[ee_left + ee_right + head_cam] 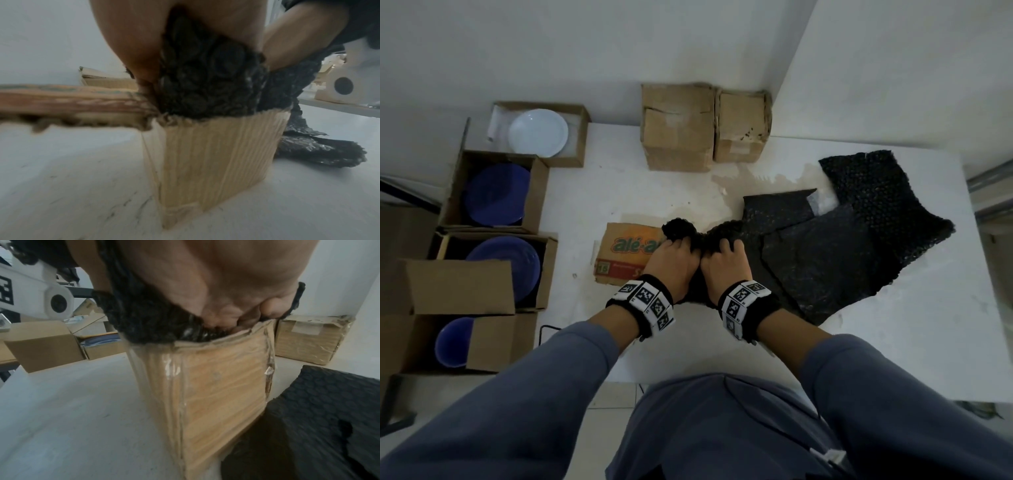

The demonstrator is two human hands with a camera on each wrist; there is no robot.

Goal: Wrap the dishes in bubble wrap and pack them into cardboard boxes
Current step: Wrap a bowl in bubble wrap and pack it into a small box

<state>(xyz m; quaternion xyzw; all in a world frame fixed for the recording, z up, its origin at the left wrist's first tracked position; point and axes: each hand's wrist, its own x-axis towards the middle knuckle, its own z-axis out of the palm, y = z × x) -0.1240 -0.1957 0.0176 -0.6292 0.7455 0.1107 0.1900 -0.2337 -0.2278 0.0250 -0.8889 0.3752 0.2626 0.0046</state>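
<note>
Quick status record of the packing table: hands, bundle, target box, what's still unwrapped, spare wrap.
left hand: grips the black bubble-wrapped bundle
right hand: grips the same bundle
target box: printed carton, open, bundle entering its top
unwrapped dishes: white plate and blue plates in open boxes, left
spare bubble wrap: black sheets, right of the hands
closed boxes: two, by the wall
</note>
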